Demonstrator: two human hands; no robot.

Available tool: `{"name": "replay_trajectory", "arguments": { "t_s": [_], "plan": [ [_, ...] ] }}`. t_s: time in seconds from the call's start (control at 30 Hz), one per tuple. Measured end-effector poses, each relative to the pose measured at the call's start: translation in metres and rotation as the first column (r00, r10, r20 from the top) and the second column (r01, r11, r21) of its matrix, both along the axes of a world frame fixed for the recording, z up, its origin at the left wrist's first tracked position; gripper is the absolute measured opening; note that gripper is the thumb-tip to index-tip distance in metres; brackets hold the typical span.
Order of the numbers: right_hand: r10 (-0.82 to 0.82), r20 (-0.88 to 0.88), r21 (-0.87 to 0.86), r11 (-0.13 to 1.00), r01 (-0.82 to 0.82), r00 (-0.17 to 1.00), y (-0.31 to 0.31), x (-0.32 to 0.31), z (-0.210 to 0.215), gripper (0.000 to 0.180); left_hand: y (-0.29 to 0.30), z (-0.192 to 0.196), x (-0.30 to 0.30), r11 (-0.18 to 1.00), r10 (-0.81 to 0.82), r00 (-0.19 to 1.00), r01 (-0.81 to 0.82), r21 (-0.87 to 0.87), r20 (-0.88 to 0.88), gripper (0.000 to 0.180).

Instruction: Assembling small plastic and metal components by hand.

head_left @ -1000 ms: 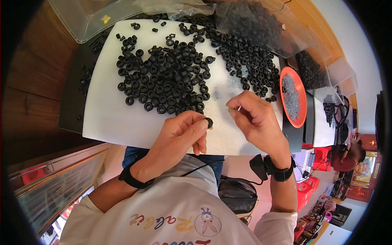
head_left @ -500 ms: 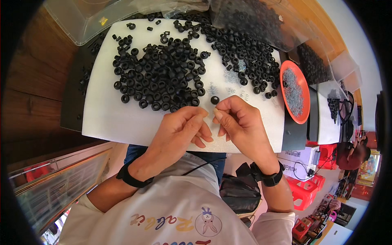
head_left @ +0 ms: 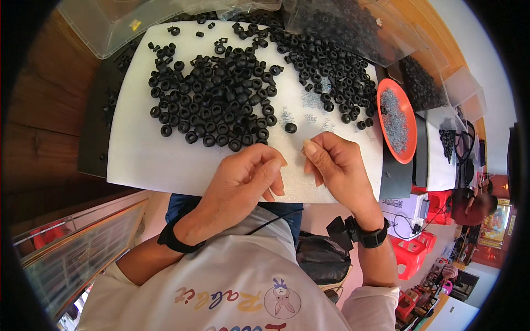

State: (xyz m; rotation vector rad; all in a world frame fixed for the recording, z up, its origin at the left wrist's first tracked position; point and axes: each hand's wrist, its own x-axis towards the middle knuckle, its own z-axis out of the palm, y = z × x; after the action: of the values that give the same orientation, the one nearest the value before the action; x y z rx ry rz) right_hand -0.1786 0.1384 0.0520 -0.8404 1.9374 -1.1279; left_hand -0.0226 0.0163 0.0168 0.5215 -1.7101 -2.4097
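Observation:
My left hand [head_left: 243, 175] hovers over the front of the white foam board [head_left: 143, 160], thumb and forefinger pressed together. Right of it, my right hand [head_left: 338, 168] makes a fingertip pinch. Whatever either pinch holds is too small or hidden to make out. Between and just beyond the hands lies a single round black cap-like piece [head_left: 290, 128], touched by neither. A big pile of black ring-shaped pieces [head_left: 221, 94] covers the board's left and middle. Tiny clear-bluish coil-like bits [head_left: 311, 100] lie loose beyond my right hand.
An orange-red oval dish [head_left: 401, 159] of tiny coil-like bits stands at the board's right edge. More black pieces [head_left: 337, 71] spread at the back right from a clear plastic bin [head_left: 386, 44]. Another clear bin [head_left: 105, 33] stands back left. A person [head_left: 475, 207] is far right.
My hands have drawn apart, the right one moving rightward and the left staying pinched. The round black piece between them has a slightly different tilt. The whole view has shifted slightly.

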Motion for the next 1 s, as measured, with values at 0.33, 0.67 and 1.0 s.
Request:
{"name": "replay_trajectory", "arguments": {
  "t_s": [0.33,0.67,1.0],
  "plan": [
    [0.197,-0.548,0.039,0.977,-0.210,0.813,-0.006,-0.010,0.001,0.009,-0.001,0.000,0.003,0.999,-0.041,0.999,0.041,-0.030,-0.029,0.022],
    [0.279,-0.778,0.149,0.952,-0.266,0.562,-0.049,-0.047,0.037,0.020,-0.007,-0.002,0.006,0.997,-0.073,0.996,0.074,0.012,-0.049,0.018],
    [0.401,-0.817,0.300,0.909,-0.289,0.415,-0.103,-0.057,0.007,0.028,-0.011,-0.002,0.009,0.989,-0.140,0.988,0.143,0.040,-0.071,0.020]
  ]
}}
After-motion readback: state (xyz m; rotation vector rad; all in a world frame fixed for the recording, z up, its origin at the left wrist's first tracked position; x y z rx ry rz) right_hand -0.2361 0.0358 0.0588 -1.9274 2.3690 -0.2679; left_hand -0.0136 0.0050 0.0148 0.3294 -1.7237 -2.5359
